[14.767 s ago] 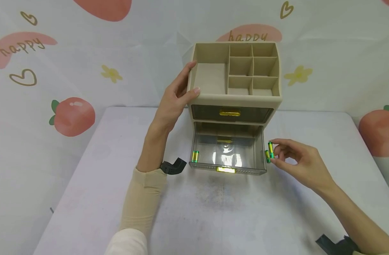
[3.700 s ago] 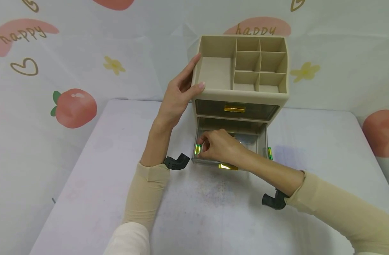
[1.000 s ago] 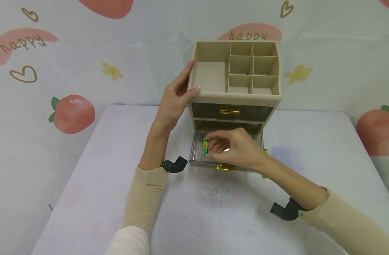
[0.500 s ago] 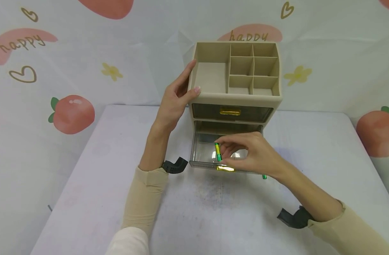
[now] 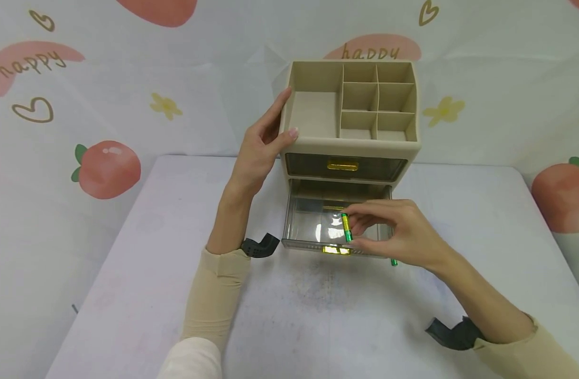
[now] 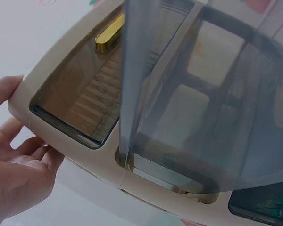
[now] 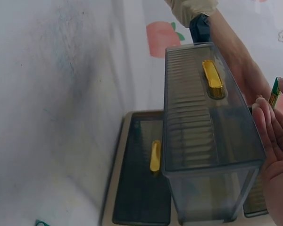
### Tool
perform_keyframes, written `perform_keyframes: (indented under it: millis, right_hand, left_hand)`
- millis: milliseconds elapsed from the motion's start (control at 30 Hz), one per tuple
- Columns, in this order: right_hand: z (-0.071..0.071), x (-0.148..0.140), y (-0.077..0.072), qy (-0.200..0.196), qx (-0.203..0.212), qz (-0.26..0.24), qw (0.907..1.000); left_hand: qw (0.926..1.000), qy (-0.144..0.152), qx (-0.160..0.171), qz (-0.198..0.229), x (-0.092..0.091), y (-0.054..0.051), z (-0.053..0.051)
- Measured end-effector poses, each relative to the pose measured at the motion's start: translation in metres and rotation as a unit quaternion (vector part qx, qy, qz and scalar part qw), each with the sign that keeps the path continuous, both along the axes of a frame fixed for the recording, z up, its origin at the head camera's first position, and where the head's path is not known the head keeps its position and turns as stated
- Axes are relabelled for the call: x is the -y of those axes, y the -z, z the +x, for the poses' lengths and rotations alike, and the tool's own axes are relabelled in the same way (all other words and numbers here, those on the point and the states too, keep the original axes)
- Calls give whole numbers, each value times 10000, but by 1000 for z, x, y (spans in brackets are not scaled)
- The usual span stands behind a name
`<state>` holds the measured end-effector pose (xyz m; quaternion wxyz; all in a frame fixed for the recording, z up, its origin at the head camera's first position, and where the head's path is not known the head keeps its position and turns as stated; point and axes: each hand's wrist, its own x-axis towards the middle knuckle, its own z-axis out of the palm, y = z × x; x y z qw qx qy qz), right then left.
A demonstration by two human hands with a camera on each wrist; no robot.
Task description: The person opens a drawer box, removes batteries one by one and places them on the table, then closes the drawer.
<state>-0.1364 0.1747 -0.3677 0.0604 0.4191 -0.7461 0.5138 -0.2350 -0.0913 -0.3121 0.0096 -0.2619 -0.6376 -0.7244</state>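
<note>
Over the open drawer (image 5: pixel 302 218), a pinched battery (image 5: pixel 346 227)

The right hand (image 5: pixel 403 231) holds the battery between thumb and fingertips; its markings are unreadable. The left hand (image 5: pixel 258 152), thumb spread, grips the beige organizer (image 5: pixel 351 146) by its side. Gold "happy" lettering (image 5: pixel 370 52) shows twice on the fruit-patterned backdrop (image 5: pixel 218 89) behind a smudged white table (image 5: pixel 261 331).

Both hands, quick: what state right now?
Left hand: closed, holding the beige organizer at its left side.
Right hand: closed, pinching a green-and-gold battery between thumb and fingertip.

A white table (image 5: pixel 128 295) stands before a pale, fruit-printed backdrop (image 5: pixel 213 68).
</note>
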Motion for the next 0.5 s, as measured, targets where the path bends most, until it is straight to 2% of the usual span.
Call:
perform_keyframes:
  millis: [233,500]
  right_hand:
    - [7,-17,0,143,246,-57,9996]
    - [11,-34,6,121,419,-497,9978]
  left_hand:
    - [10000,3,17,-19,-1,0,0]
    - [10000,-35,19,46,2,13,-13]
